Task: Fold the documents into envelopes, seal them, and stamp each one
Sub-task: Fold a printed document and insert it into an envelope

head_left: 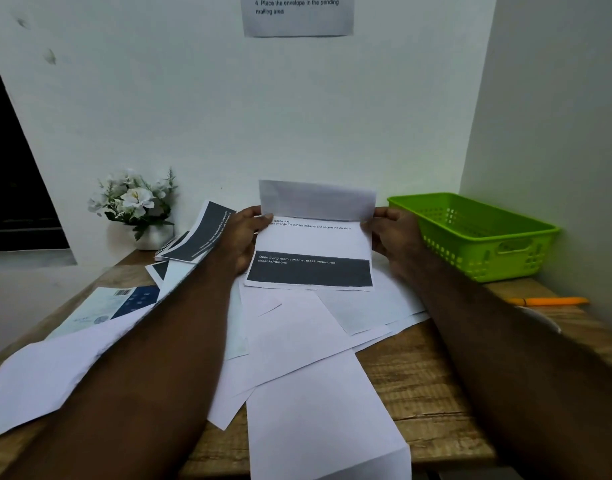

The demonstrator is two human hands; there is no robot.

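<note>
A printed document [311, 242] with a dark band across its lower part is held above the wooden table [425, 386]. Its top third is bent over toward me. My left hand [243, 237] pinches its left edge at the crease. At the right edge, my right hand [392, 233] grips the same crease. Under it lie several loose white sheets and what look like envelopes [297, 334], overlapping each other. More printed documents [202, 233] with dark bands lie fanned at the back left.
A green plastic basket [477, 233] stands at the back right by the wall. An orange pen [548, 301] lies in front of it. A white flower pot [138, 209] sits back left. A light-blue printed packet [107, 308] lies at the left. An instruction sheet [297, 15] hangs on the wall.
</note>
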